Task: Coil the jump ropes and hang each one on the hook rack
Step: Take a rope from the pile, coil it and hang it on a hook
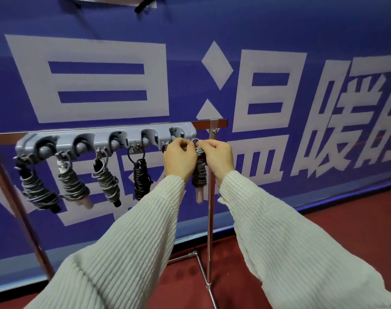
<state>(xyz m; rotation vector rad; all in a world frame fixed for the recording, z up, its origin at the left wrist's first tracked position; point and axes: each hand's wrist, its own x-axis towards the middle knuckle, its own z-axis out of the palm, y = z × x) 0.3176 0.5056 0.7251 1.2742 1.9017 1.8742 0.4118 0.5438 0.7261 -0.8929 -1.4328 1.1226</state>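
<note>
Both hands are up at the right end of the grey hook rack. The left hand and the right hand pinch the small loop on top of one coiled jump rope – it hangs straight down just under the fingers, long way up and down, between the two wrists. The loop must go up onto the last hook. Four more coiled ropes hang to the left – five in all

Both arms wear cream ribbed knit sleeves.
</note>
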